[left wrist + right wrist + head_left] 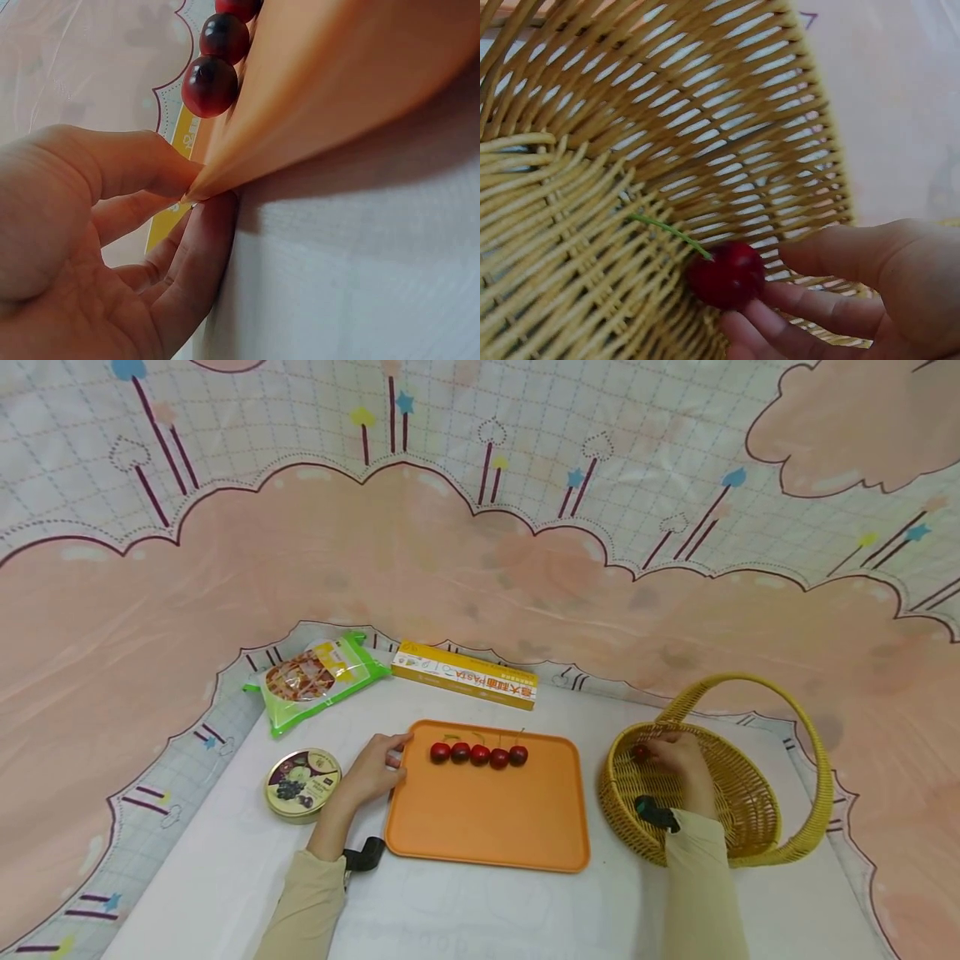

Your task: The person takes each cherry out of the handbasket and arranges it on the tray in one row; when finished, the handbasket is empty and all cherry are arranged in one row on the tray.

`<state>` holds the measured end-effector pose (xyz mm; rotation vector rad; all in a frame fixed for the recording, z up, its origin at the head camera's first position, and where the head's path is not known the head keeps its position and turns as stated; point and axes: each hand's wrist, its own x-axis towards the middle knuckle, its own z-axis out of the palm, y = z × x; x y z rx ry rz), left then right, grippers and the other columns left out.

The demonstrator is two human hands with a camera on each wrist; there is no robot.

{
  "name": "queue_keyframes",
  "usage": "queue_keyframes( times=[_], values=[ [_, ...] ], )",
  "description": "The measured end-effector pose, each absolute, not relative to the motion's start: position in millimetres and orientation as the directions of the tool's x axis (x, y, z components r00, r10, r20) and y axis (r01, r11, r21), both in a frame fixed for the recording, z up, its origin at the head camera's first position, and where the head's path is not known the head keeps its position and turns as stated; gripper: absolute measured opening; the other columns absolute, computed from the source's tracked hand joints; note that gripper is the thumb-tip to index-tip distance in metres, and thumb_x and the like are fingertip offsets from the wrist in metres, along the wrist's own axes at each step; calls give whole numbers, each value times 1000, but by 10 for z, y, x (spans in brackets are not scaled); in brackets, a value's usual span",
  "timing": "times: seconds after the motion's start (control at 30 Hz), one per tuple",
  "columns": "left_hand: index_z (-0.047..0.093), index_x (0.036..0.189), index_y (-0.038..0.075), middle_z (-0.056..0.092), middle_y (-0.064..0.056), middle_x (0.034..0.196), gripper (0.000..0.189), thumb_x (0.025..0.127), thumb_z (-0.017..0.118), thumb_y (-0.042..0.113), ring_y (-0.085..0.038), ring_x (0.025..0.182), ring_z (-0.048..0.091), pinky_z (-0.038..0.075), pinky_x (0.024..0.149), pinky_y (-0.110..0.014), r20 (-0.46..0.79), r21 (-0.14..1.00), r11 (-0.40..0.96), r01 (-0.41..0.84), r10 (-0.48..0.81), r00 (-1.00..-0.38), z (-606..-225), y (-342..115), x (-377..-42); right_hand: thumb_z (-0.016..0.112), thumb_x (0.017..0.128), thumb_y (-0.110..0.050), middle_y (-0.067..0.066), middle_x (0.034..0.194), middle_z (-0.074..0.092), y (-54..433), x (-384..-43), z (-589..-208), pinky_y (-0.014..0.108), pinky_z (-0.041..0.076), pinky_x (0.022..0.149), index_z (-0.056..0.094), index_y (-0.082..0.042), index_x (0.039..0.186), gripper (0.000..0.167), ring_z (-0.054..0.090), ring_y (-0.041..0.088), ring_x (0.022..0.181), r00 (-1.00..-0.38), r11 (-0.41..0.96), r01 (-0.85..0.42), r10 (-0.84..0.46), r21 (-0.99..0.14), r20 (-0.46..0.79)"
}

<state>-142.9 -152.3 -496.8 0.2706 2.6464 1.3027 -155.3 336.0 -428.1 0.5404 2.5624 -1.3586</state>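
Inside the wicker basket (768, 814), my right hand (681, 753) pinches a dark red cherry (727, 275) between thumb and fingertips. The cherry's green stem (667, 227) points toward the basket's woven bottom. My left hand (372, 770) pinches the left rim of the orange tray (487, 822), thumb on top and fingers beneath, as the left wrist view shows. Several cherries (479, 755) with stems sit in a row across the tray's upper part; some of them (210, 86) appear just beyond my left thumb.
Left of the tray is a round tin (302, 783) with fruit on its lid. Farther back lie a green-edged food bag (318, 681) and a long yellow pasta box (465, 675). The basket's tall handle (821, 777) arches on the right. A patterned cloth (480, 568) hangs behind the table.
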Motion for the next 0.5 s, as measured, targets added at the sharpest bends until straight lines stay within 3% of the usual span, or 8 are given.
queue_keyframes(
  times=[0.17,0.5],
  values=[
    [50,139,-5,51,-23,120,59,82,64,-4,-25,91,59,52,81,-38,-91,798,598,76,244,-965,-4956,-1513,-1417,63,92,-8,6,77,69,3335,-1547,-4318,27,54,63,71,9,86,20,64,12,70,-908,460,418,221,-783,-355],
    [50,139,-5,52,-23,120,59,82,64,-5,-24,91,60,53,82,-38,-90,793,604,80,246,-965,-4956,-1532,-1420,62,93,-8,3,81,67,3343,-1516,-4258,30,56,67,66,17,105,27,64,15,74,-905,446,424,190,-788,-380]
  ],
)
